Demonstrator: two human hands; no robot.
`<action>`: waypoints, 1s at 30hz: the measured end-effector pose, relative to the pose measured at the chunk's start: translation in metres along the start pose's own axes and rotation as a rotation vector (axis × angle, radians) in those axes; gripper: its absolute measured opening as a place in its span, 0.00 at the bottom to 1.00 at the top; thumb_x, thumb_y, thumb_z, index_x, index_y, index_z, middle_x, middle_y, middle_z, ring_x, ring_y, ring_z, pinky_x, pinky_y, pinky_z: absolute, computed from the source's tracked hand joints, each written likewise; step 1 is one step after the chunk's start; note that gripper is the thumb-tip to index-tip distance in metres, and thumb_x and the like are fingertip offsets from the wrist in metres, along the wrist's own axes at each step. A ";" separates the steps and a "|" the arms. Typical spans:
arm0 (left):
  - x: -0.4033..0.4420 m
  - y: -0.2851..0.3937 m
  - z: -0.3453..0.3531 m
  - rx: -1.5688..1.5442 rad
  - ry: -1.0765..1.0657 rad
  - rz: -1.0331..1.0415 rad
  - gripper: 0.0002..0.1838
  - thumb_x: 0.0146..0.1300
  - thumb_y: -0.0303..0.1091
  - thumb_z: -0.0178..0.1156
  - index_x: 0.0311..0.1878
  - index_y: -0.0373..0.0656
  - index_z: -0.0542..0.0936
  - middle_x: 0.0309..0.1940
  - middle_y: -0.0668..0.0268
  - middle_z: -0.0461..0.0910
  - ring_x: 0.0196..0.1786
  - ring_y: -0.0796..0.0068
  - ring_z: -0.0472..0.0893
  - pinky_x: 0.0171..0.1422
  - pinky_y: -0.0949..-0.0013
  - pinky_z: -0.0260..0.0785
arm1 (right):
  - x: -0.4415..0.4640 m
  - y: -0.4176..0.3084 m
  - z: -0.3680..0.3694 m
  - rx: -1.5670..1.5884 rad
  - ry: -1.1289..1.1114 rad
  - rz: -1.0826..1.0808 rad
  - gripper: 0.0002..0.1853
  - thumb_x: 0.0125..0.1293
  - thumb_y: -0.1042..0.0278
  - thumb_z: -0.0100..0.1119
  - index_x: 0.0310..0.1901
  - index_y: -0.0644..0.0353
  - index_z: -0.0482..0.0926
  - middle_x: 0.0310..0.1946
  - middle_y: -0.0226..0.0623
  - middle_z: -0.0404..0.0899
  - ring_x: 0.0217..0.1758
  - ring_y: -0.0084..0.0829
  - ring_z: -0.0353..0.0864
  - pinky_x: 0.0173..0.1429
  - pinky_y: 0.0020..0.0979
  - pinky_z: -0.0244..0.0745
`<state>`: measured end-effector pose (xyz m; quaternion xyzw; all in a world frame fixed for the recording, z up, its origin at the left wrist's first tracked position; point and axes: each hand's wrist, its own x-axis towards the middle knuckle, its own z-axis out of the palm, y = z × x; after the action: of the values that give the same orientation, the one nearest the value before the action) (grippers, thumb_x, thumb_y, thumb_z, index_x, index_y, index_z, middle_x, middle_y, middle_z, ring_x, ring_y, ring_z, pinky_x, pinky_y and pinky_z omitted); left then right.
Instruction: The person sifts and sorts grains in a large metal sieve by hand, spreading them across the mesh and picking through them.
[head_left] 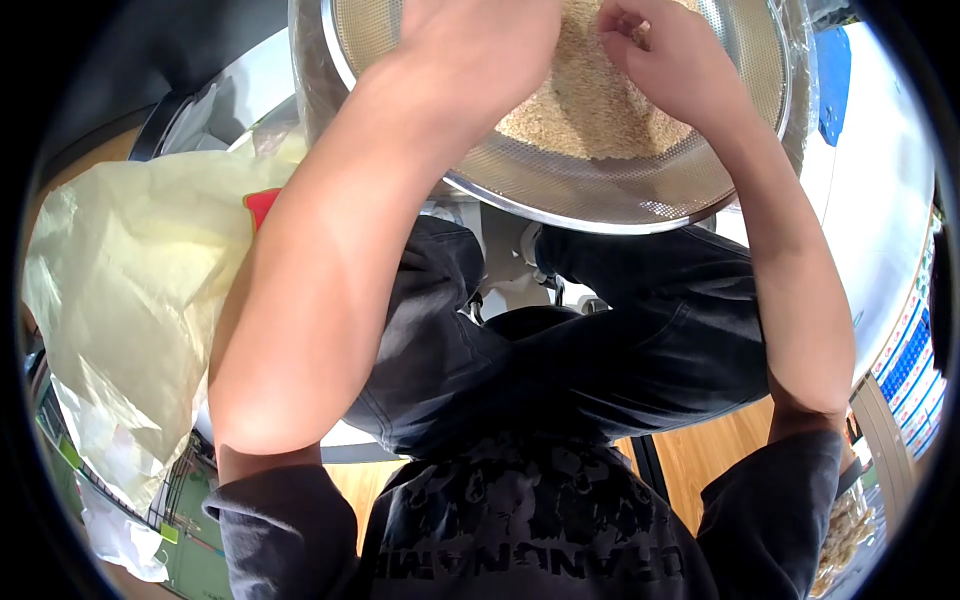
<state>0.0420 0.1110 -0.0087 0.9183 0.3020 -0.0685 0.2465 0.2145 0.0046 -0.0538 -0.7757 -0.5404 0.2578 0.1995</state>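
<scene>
A round metal mesh sieve [560, 195] fills the top middle of the view, with a heap of pale tan grains [590, 115] in it. My left hand [480, 40] is over the left part of the heap; its fingers are cut off by the top edge of the frame. Over the right part of the heap is my right hand [672, 60], its fingers curled together. Whatever those fingers hold, if anything, is too small to make out. Clear plastic film [800, 80] shows around the outside of the sieve.
A pale yellow plastic bag [130, 290] lies on the left, with a red piece [262, 205] beside my left forearm. A blue object [833, 85] rests on the white surface [885, 200] at the right. My legs are below the sieve.
</scene>
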 end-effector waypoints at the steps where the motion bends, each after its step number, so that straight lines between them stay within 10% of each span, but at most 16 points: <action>1: 0.001 0.000 -0.001 0.000 0.001 -0.002 0.15 0.68 0.30 0.54 0.37 0.32 0.88 0.39 0.37 0.86 0.47 0.39 0.88 0.52 0.45 0.79 | 0.000 0.000 0.000 0.050 -0.005 0.028 0.07 0.63 0.73 0.64 0.42 0.64 0.85 0.35 0.52 0.87 0.40 0.49 0.89 0.48 0.44 0.82; 20: 0.013 -0.009 0.011 0.110 -0.090 -0.108 0.11 0.67 0.33 0.61 0.42 0.42 0.92 0.40 0.47 0.89 0.47 0.45 0.89 0.54 0.49 0.82 | -0.015 -0.011 -0.030 0.019 -0.063 -0.056 0.07 0.71 0.73 0.61 0.42 0.66 0.88 0.36 0.46 0.89 0.39 0.39 0.89 0.47 0.38 0.82; 25: 0.006 -0.008 0.007 0.067 -0.015 -0.069 0.12 0.67 0.34 0.62 0.40 0.39 0.91 0.39 0.45 0.89 0.46 0.44 0.89 0.53 0.47 0.82 | -0.009 -0.003 -0.025 0.095 -0.042 -0.024 0.11 0.78 0.62 0.62 0.52 0.60 0.85 0.41 0.29 0.87 0.41 0.23 0.85 0.48 0.31 0.78; 29: 0.008 -0.013 0.013 0.003 0.003 -0.036 0.13 0.67 0.34 0.62 0.38 0.35 0.90 0.36 0.42 0.88 0.44 0.42 0.89 0.52 0.46 0.82 | -0.004 -0.024 -0.034 0.487 -0.071 0.309 0.06 0.69 0.72 0.64 0.41 0.64 0.88 0.40 0.47 0.88 0.42 0.42 0.89 0.49 0.40 0.82; 30: 0.007 -0.012 0.012 -0.015 -0.002 -0.040 0.13 0.67 0.34 0.62 0.37 0.34 0.90 0.35 0.41 0.88 0.43 0.41 0.89 0.52 0.46 0.82 | -0.008 -0.015 -0.029 0.306 -0.054 0.157 0.09 0.74 0.67 0.63 0.46 0.62 0.87 0.40 0.38 0.88 0.41 0.33 0.87 0.47 0.35 0.80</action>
<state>0.0406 0.1173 -0.0259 0.9102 0.3205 -0.0722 0.2524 0.2191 0.0018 -0.0203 -0.7690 -0.4377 0.3726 0.2797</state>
